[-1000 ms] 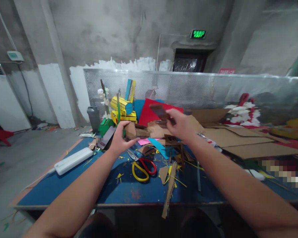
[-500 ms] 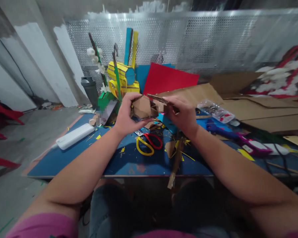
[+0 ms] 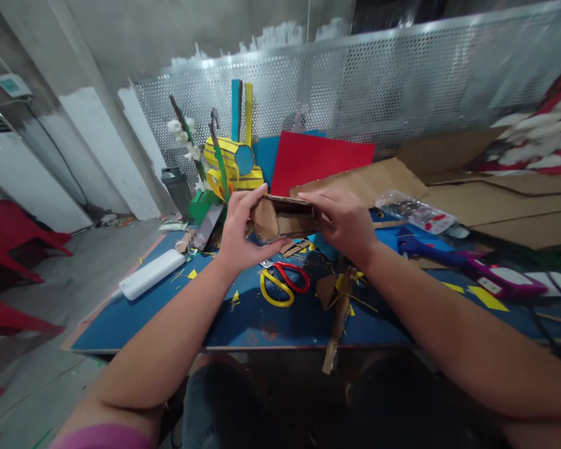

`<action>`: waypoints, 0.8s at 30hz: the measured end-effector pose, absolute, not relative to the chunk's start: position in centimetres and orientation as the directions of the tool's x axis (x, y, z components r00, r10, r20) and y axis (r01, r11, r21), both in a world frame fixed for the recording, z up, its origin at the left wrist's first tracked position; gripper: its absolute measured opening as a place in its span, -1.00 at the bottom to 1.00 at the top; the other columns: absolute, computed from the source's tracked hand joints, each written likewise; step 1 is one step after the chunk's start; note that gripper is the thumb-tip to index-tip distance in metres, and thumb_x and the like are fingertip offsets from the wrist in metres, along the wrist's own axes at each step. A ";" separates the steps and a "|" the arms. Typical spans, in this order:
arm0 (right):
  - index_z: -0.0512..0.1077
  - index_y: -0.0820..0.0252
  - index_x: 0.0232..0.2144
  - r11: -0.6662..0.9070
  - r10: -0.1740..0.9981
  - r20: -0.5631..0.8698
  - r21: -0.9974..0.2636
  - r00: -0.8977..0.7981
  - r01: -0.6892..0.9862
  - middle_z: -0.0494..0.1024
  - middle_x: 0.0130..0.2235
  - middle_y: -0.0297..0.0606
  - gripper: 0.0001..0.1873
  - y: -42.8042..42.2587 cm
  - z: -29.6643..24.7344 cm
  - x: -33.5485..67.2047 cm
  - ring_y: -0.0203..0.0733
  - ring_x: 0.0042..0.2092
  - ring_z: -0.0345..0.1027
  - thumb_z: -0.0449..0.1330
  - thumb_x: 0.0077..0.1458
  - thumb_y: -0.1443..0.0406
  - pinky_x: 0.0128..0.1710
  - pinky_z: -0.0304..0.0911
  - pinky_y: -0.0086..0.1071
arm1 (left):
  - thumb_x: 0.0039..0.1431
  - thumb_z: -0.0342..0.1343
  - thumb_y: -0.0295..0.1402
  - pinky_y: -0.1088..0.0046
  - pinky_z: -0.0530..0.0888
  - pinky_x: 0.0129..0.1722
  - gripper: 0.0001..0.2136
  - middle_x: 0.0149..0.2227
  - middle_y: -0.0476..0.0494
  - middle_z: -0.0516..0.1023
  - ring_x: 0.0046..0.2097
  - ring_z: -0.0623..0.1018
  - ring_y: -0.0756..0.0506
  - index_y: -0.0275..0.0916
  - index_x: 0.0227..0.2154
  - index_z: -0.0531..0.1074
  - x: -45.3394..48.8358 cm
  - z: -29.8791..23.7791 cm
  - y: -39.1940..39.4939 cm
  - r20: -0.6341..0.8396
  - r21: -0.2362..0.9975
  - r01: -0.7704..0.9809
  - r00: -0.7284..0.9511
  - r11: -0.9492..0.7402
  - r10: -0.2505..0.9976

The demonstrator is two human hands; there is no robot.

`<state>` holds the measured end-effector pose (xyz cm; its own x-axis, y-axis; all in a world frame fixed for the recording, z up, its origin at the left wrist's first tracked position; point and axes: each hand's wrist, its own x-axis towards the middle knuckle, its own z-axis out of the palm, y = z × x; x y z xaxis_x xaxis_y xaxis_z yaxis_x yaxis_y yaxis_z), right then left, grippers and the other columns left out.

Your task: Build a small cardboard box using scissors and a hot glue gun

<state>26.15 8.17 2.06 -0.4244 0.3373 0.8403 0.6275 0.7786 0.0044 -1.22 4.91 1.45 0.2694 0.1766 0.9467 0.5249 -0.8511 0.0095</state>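
I hold a small brown cardboard box piece up in front of me, above the blue table. My left hand grips its left end with fingers wrapped round it. On its right end and top edge my right hand presses and holds. Below the hands, scissors with one yellow and one red handle lie on the table among cardboard scraps.
A yellow, blue and green paper model stands at the back left. Red card leans behind. Cardboard sheets lie at right, with a blue and purple glue gun. A white power strip lies at left. Red chairs stand on the floor.
My right hand brought its cardboard strip down onto the piece in my left hand; both hands now hold one joined piece. The camera tilted down and closer.
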 end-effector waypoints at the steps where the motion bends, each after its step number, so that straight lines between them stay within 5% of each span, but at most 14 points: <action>1: 0.60 0.07 0.31 0.778 0.342 0.834 0.007 -0.433 0.628 0.75 0.17 -0.11 -0.39 8.2 2.1 26.2 0.18 0.16 0.63 0.15 0.29 0.47 0.15 0.51 0.04 | 0.18 0.43 0.25 0.19 0.63 -0.08 -0.05 0.18 -0.30 0.48 0.18 0.50 -0.31 -0.04 0.51 0.28 -1.3 1.5 4.9 0.947 0.005 0.528 0.269 -0.849 0.173; 13: 0.57 0.04 0.33 0.760 0.403 0.786 -0.002 -0.469 0.650 0.73 0.21 -0.13 -0.36 7.9 2.5 26.1 0.18 0.15 0.60 0.13 0.29 0.47 0.14 0.46 0.04 | 0.10 0.54 0.11 0.24 0.63 -0.18 -0.11 0.14 -0.27 0.50 0.15 0.52 -0.31 -0.03 0.42 0.38 -1.4 2.1 4.5 0.949 0.017 0.560 0.253 -0.828 0.190; 19: 0.55 0.06 0.35 0.756 0.398 0.786 0.012 -0.474 0.654 0.73 0.21 -0.10 -0.35 7.9 2.2 25.9 0.19 0.14 0.60 0.13 0.28 0.47 0.11 0.45 0.05 | 0.06 0.57 0.09 0.12 0.64 0.00 -0.21 0.12 -0.25 0.53 0.15 0.54 -0.32 -0.06 0.29 0.44 -1.7 2.3 4.4 0.945 0.023 0.566 0.258 -0.824 0.204; 24: 0.50 0.11 0.38 0.784 0.355 0.874 -0.084 -0.333 0.615 0.72 0.16 -0.03 -0.37 9.1 2.4 27.5 0.24 0.15 0.61 0.34 0.29 0.26 0.19 0.46 0.10 | 0.06 0.59 0.03 0.19 0.64 0.04 -0.23 0.18 -0.22 0.50 0.14 0.60 -0.27 -0.01 0.28 0.45 -4.0 2.0 7.1 0.935 0.238 0.417 0.145 -0.877 0.323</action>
<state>27.52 9.06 2.38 -0.3325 0.3549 0.8738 0.6151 0.7839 -0.0843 -3.96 7.07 2.04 0.1450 0.3228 0.9353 0.4175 -0.8770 0.2380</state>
